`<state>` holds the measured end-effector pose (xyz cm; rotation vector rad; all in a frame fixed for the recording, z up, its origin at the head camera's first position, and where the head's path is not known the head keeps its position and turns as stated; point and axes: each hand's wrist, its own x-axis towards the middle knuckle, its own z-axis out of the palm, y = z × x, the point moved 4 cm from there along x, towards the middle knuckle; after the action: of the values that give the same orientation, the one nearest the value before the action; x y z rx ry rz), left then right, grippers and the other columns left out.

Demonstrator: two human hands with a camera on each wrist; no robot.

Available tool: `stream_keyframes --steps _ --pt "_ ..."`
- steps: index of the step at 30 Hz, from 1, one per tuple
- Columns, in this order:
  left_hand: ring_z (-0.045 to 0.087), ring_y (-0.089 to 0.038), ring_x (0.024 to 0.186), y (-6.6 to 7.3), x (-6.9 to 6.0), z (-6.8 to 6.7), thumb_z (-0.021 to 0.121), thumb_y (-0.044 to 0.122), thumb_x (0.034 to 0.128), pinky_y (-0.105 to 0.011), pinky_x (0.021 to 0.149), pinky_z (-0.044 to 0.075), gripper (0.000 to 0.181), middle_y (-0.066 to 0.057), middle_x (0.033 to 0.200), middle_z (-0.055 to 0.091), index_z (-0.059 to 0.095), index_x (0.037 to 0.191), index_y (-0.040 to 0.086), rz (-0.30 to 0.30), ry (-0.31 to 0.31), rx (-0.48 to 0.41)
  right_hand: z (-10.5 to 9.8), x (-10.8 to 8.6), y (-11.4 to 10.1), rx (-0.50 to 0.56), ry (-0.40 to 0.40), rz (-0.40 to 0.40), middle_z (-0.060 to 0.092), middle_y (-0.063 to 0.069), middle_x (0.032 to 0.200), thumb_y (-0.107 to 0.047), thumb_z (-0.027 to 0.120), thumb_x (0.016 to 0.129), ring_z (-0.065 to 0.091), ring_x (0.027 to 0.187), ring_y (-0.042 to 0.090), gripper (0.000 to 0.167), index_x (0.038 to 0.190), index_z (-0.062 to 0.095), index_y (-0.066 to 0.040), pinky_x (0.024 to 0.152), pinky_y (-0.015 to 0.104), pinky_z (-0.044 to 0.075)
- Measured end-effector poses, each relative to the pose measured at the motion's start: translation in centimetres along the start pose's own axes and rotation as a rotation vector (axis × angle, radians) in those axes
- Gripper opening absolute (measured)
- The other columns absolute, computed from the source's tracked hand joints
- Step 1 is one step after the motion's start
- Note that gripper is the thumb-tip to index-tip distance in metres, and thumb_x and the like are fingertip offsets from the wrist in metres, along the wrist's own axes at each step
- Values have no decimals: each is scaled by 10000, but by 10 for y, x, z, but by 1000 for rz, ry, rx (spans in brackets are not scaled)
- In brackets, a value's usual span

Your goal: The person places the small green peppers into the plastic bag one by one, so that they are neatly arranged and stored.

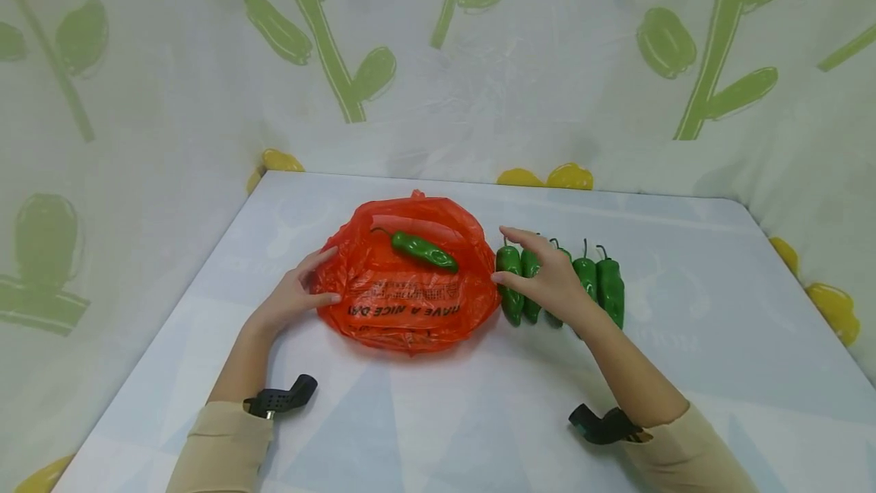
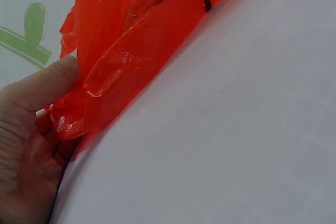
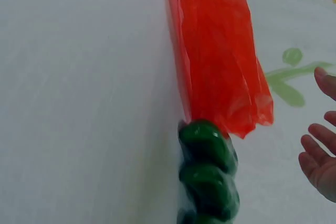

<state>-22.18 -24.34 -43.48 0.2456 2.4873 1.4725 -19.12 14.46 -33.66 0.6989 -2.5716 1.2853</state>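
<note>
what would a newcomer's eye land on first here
Probably the red bag on the white table, with one green pepper lying on or inside it. Next, the row of peppers just to its right. Then the left hand touching the bag's left edge and the right hand over the row.

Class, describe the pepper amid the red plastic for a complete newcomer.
On the pale table, find the red bag. The green pepper lies amid its plastic, stem leftward. Unlike the row of peppers right of the bag, it lies alone and sideways.
</note>
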Motion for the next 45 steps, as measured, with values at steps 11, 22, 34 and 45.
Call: stream_keyframes --steps 11,22,34,45 --pt "138 -348 1432 0 0 0 767 304 770 -592 1036 338 878 -106 1569 171 277 1497 245 -1 2 13 -25 -11 23 -80 9 85 517 181 1349 -139 800 749 465 1250 345 702 1366 478 -44 998 588 392" --pt "141 -343 1432 1 2 3 759 316 780 -592 1055 315 864 -99 1572 169 279 1496 257 0 -4 11 -51 -32 40 -116 58 169 496 221 1352 -123 787 761 434 1254 409 689 1364 469 -30 1008 603 360" --pt "136 -352 1431 2 -1 1 753 284 789 -591 1046 324 862 -109 1574 156 268 1501 246 3 -3 -3 -65 -53 56 -134 79 242 482 221 1371 -176 762 800 422 1254 432 676 1382 449 -35 985 628 358" --pt "140 -365 1426 3 -2 1 753 275 788 -600 1049 316 853 -124 1568 165 278 1497 237 14 -1 4 -78 -68 75 -92 76 312 397 205 1449 -185 753 812 400 1257 448 747 1442 368 -70 955 660 365"
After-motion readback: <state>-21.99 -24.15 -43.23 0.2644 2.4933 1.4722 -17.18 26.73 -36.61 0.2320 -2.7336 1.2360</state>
